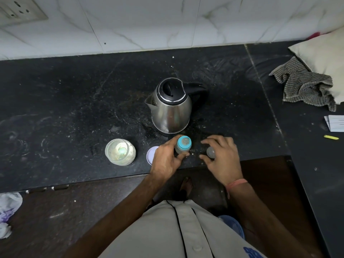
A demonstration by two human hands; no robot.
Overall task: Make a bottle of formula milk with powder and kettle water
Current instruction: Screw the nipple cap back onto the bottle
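Two hands work at lower centre: left hand [165, 159] grip clamped on the baby bottle [183, 147], right hand [222, 157] grip pinching the clear cap [210, 152] below the kettle [170, 107].

Home kitchen, by the look of it: black stone counter [74, 108] against a white marble-tiled wall [167, 21], wall socket [18, 12] at upper left. Steel electric kettle [170, 107] on the counter, open jar of powder [120, 152] with its lid [151, 155] beside it, baby bottle [183, 146] near the counter edge. Crumpled striped dishcloth [305, 86] at right, dust and white specks on the stone, dark floor [46, 216] below with a crumpled plastic bag [8, 207] — lived-in, domestic, not commercial.
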